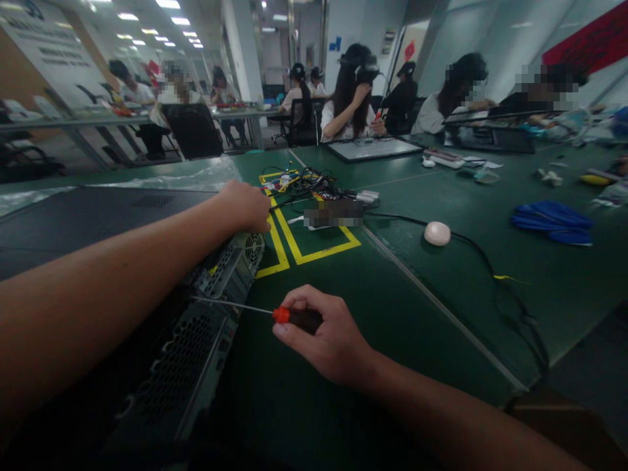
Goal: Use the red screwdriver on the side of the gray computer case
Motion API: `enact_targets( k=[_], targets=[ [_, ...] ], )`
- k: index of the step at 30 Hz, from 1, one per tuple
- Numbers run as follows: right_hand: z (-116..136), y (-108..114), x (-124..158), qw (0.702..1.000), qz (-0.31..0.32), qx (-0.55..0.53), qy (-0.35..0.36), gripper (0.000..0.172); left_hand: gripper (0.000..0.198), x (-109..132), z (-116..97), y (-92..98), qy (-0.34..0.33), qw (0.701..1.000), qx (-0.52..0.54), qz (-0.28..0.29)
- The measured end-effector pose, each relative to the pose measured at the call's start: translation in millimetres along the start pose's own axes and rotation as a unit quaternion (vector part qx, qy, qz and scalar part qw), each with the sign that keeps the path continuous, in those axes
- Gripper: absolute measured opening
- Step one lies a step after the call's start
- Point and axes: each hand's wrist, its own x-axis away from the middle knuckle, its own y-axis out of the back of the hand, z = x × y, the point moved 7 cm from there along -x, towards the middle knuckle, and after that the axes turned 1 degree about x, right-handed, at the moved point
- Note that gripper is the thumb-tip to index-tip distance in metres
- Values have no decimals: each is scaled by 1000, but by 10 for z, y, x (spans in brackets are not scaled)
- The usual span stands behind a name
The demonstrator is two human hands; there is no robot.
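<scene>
A black desktop computer case (88, 222) lies on its side on the green table (343, 405), its vented metal rear panel (196, 347) facing me. My left hand (244, 206) rests on the case's far top corner, fingers curled over the edge. My right hand (324, 337) is closed round a screwdriver (275, 314) with a black and red handle. The thin shaft points left, with its tip against the rear panel near the top edge.
Yellow tape lines (294, 245) mark the table beside the case. Behind them lie tangled cables (307, 182). A pink round object (437, 233) with a black cord and blue cloth (552, 221) lie to the right. Several seated people work at the far side.
</scene>
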Motion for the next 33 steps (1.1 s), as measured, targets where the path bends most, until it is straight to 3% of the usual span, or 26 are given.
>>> enact_targets(
  k=[6, 10, 13, 18, 33],
  targets=[
    [26, 30, -14, 998, -12, 53, 26, 20, 61, 0, 5, 8, 6, 1000, 14, -1],
    [13, -3, -4, 1000, -8, 16, 22, 17, 60, -22, 22, -11, 6, 1000, 11, -1],
    [8, -12, 3, 1000, -10, 13, 9, 25, 59, -24, 28, -10, 7, 999, 32, -5],
    [25, -14, -14, 1000, -2, 7, 17, 14, 61, -5, 13, 3, 7, 1000, 17, -4],
    [14, -18, -9, 1000, 7, 7, -1, 15, 63, 25, 0, 28, 6, 1000, 2, -9]
  ],
)
